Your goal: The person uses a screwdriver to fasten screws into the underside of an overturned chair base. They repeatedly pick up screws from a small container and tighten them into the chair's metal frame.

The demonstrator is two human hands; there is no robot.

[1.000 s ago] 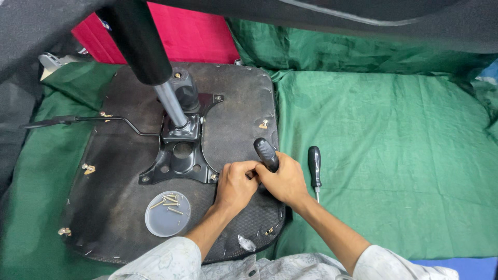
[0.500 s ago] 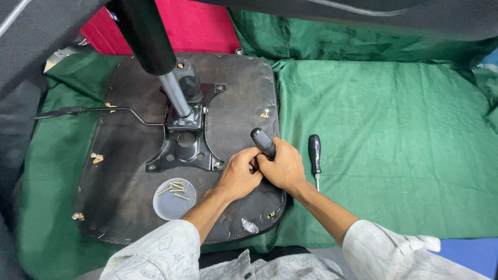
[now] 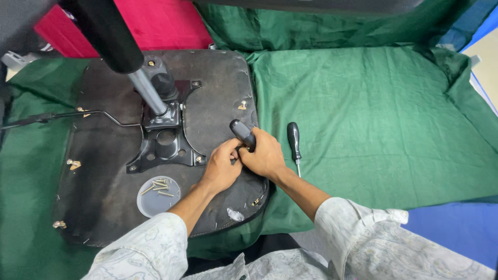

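An upturned chair seat (image 3: 104,202), dark and worn, lies on a green cloth (image 3: 373,114). A black metal bracket (image 3: 165,142) with a gas cylinder column (image 3: 145,88) is mounted at its middle. My right hand (image 3: 265,154) is wrapped around a black-handled screwdriver (image 3: 243,133), its tip pointing down at the seat near the right edge. My left hand (image 3: 222,167) touches the same spot, its fingers pinched at the screwdriver's tip. A second black-handled screwdriver (image 3: 294,142) lies on the cloth just right of my hands.
A clear round lid (image 3: 156,196) holding several screws rests on the seat near the front. A thin metal lever (image 3: 62,116) sticks out to the left. A red object (image 3: 166,23) sits behind the seat. Blue surface (image 3: 456,228) at lower right.
The view has shifted slightly and my hands now sit a little higher on the seat. Both hands have stayed together at the screwdriver throughout.
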